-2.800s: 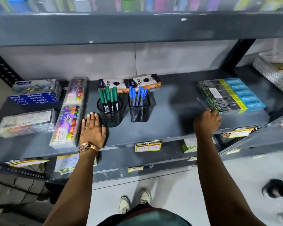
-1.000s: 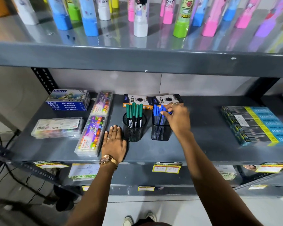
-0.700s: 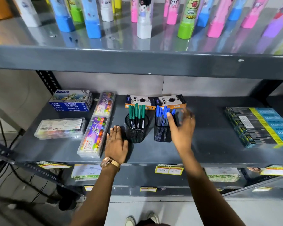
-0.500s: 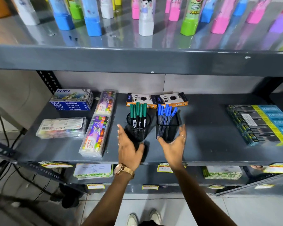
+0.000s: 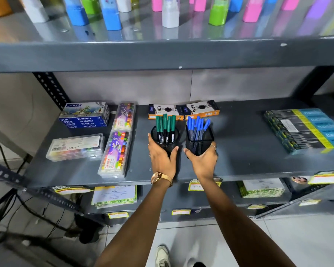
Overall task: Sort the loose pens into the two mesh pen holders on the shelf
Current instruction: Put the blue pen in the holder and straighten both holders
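1. I see a grey metal shelf unit point(image 5: 239, 164) filling most of the view; its middle board runs out to either side of my fingers and carries everything I am working with.
2. Above my fingers, the upper board point(image 5: 162, 54) holds a row of coloured bottles point(image 5: 112, 18), blurred at this angle.
3. Below my wrists lie a pale tiled floor point(image 5: 297, 243) and a lower board with paper packs point(image 5: 114, 195).
4. Well right of my right fingers lies a flat stack of black, yellow and blue packets point(image 5: 305, 130).
5. Left of my left fingers lie two long crayon boxes point(image 5: 117, 153), a clear case point(image 5: 75, 146) and stacked blue pastel boxes point(image 5: 85, 114).
6. Beyond my fingertips, at the back, two orange-and-black cartons point(image 5: 183, 110) lie side by side.
7. My left hand point(image 5: 161, 157) cups the round mesh holder point(image 5: 165, 138), fingers and thumb spread around its near wall; green-capped pens point(image 5: 165, 122) stand upright inside.
8. My right hand point(image 5: 202, 160) wraps the square mesh holder point(image 5: 200, 140), thumb on its left, fingers on its right; blue-capped pens point(image 5: 198, 125) lean inside.
9. The two holders stand just beside each other, between my hands.
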Tool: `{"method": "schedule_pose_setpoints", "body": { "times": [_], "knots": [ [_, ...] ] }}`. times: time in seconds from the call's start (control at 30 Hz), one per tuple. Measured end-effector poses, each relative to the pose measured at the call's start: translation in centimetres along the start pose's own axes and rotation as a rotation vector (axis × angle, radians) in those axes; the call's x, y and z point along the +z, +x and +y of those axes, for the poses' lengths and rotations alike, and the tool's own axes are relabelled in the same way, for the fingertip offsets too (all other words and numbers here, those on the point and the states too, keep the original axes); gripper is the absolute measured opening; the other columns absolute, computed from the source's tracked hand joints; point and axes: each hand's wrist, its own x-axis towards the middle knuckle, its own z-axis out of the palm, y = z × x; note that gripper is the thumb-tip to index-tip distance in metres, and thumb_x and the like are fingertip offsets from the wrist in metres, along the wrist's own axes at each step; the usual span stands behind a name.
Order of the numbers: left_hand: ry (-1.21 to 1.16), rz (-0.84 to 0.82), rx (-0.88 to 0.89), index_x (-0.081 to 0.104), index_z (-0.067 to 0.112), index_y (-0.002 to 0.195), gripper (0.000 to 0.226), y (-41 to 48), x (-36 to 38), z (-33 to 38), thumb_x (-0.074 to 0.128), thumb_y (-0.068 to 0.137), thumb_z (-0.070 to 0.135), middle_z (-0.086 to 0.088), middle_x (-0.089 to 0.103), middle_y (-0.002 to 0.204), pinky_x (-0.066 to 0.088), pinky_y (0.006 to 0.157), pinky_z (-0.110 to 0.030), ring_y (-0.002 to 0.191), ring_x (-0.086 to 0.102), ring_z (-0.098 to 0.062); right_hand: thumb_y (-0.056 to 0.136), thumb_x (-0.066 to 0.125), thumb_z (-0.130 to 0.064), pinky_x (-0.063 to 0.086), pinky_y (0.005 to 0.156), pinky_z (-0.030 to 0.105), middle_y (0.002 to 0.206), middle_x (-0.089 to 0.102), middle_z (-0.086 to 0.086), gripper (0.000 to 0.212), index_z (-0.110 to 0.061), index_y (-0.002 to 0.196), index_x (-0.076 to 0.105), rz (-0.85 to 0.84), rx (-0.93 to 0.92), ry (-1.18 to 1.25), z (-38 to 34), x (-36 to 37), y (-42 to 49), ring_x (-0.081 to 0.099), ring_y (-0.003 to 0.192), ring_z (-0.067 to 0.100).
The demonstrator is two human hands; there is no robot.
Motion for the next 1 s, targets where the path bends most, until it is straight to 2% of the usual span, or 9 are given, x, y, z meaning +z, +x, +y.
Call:
{"method": "schedule_pose_setpoints", "body": {
  "times": [0.2,0.37,0.53,0.73,0.87,1.0],
  "knots": [
    [-0.026,-0.028,0.054,0.004,0.002,0.147,0.099,-3.7,-1.3,0.2,0.070,0.080,0.034,-0.018,0.027,0.151,0.026,0.114,-0.034,0.140,0.030,-0.029,0.060,0.090,-0.030,0.053,0.097,0.044,0.124,0.064,0.017,0.095,-0.001,0.135,0.040,-0.056,-0.027,-0.004,0.7,-2.6,-2.6,0.060,0.117,0.033],
    [-0.012,-0.031,0.051,0.007,-0.002,0.145,0.099,-5.5,-2.0,0.8,0.072,0.079,0.031,-0.020,0.030,0.149,0.031,0.115,-0.048,0.139,0.032,-0.030,0.061,0.089,-0.031,0.052,0.093,0.042,0.124,0.063,0.018,0.094,0.000,0.134,0.040,-0.096,-0.023,-0.014,1.0,-4.0,-3.8,0.060,0.116,0.035],
    [-0.031,-0.034,0.023,0.010,-0.001,0.144,0.097,-6.0,-2.2,1.0,0.074,0.077,0.030,-0.019,0.033,0.147,0.032,0.113,-0.053,0.137,0.035,-0.031,0.062,0.089,-0.031,0.049,0.096,0.043,0.128,0.060,0.019,0.097,0.000,0.137,0.036,-0.123,-0.014,-0.007,1.2,-4.6,-4.2,0.057,0.119,0.036],
    [-0.043,-0.040,0.023,0.014,0.002,0.143,0.095,-5.6,-2.0,0.4,0.075,0.076,0.030,-0.016,0.037,0.144,0.034,0.112,-0.054,0.135,0.038,-0.029,0.063,0.088,-0.034,0.049,0.100,0.047,0.132,0.058,0.020,0.098,0.000,0.138,0.035,-0.142,-0.013,-0.017,1.2,-4.7,-4.2,0.054,0.124,0.036],
    [-0.052,-0.026,0.063,0.020,0.008,0.141,0.090,-5.6,-2.1,-0.1,0.076,0.075,0.032,-0.012,0.043,0.139,0.038,0.110,-0.050,0.131,0.043,-0.025,0.061,0.088,-0.040,0.050,0.098,0.046,0.130,0.059,0.018,0.101,-0.001,0.137,0.035,-0.149,-0.019,-0.021,1.2,-4.7,-4.3,0.055,0.123,0.035],
    [-0.066,-0.057,0.034,0.014,0.005,0.145,0.102,-5.9,-2.4,-0.2,0.079,0.071,0.034,-0.016,0.036,0.147,0.033,0.114,-0.051,0.138,0.035,-0.028,0.058,0.089,-0.040,0.050,0.098,0.045,0.130,0.058,0.019,0.102,0.001,0.135,0.035,-0.190,-0.001,0.005,1.0,-5.1,-4.6,0.054,0.123,0.036]
  ]
}}
